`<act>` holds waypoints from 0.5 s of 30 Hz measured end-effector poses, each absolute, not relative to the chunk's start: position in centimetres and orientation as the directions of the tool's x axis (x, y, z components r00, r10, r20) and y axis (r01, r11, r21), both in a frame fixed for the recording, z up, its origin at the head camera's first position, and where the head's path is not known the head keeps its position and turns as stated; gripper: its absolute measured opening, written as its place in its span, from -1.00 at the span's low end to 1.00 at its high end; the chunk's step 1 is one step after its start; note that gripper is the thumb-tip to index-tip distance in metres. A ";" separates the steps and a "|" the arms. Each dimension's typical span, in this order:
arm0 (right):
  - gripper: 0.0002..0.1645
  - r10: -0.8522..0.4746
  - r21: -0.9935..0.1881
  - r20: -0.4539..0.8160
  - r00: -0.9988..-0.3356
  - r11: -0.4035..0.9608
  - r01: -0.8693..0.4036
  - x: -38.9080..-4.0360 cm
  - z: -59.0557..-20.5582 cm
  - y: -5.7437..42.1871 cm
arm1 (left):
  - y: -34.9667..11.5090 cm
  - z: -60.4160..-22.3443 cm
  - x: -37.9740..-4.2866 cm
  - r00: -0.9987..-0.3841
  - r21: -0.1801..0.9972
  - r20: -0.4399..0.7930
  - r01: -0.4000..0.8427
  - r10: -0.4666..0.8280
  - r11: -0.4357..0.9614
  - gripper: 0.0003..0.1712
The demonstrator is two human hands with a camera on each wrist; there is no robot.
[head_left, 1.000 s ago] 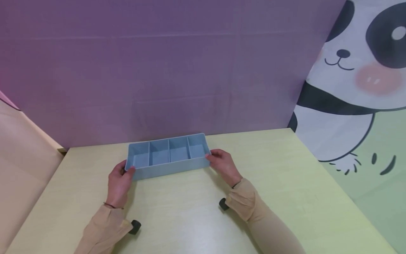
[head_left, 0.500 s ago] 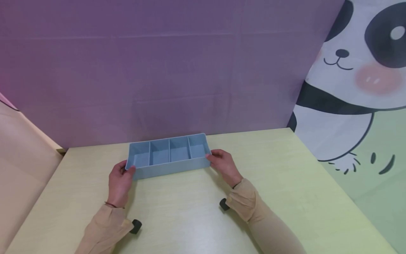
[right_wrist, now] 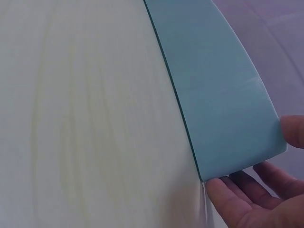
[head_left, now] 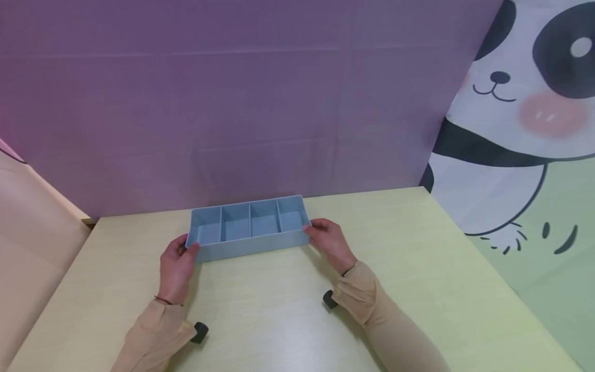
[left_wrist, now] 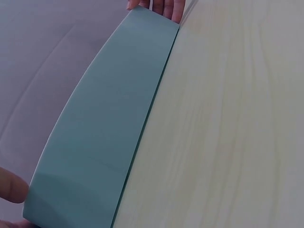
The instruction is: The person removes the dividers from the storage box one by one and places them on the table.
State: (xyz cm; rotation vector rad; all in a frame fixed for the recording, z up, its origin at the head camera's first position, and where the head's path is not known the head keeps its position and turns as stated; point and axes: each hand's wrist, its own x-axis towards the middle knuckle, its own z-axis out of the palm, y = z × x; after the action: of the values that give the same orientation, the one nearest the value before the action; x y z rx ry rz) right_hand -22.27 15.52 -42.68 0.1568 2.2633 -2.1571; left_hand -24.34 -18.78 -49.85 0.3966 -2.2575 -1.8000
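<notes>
A long light-blue plastic organizer box (head_left: 253, 245), divided into several bare compartments in one row, sits at the far side of the table, its right end slightly farther back. My left hand (head_left: 177, 268) grips its left end, with the thumb on the front corner near the rim. The right end is held by my right hand (head_left: 331, 244), its thumb at the front corner. In the right wrist view the fingers (right_wrist: 228, 199) lie against the box's end wall (right_wrist: 232, 109). The left wrist view shows the front wall (left_wrist: 99, 114) and the left thumb (left_wrist: 12, 186) at its near corner.
The box stands on a pale wood-grain table (head_left: 260, 310), close to a purple cloth backdrop (head_left: 260, 103) behind it. A panda-printed sheet (head_left: 502, 196) hangs at the right. Black wrist cameras (head_left: 200, 332) stick out from the beige sleeves (head_left: 155, 330).
Both hands keep their grip on the box. Box and hands appear a few pixels farther right, while the backdrop shifts slightly left.
</notes>
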 end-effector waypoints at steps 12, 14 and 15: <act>-0.55 0.089 -0.995 -0.071 -0.994 0.062 0.076 -22.3 -42.6 15.7 | -18.3 -49.5 -24.1 -0.934 0.976 0.029 -0.050 -0.356 0.210 -0.51; -0.56 0.096 -0.995 -0.076 -0.992 0.060 0.082 -22.3 -42.5 15.8 | -18.1 -49.1 -23.9 -0.936 0.974 0.033 -0.048 -0.350 0.221 -0.50; -0.56 0.101 -0.994 -0.080 -0.992 0.060 0.086 -22.3 -42.5 15.8 | -18.0 -48.7 -23.7 -0.940 0.975 0.033 -0.044 -0.340 0.216 -0.50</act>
State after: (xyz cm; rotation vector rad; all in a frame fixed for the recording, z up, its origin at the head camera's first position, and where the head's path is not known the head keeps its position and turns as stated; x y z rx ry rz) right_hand -22.35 15.82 -42.46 0.2022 2.2948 -2.1516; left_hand -23.73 -18.03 -48.75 0.3642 -2.2507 -1.7922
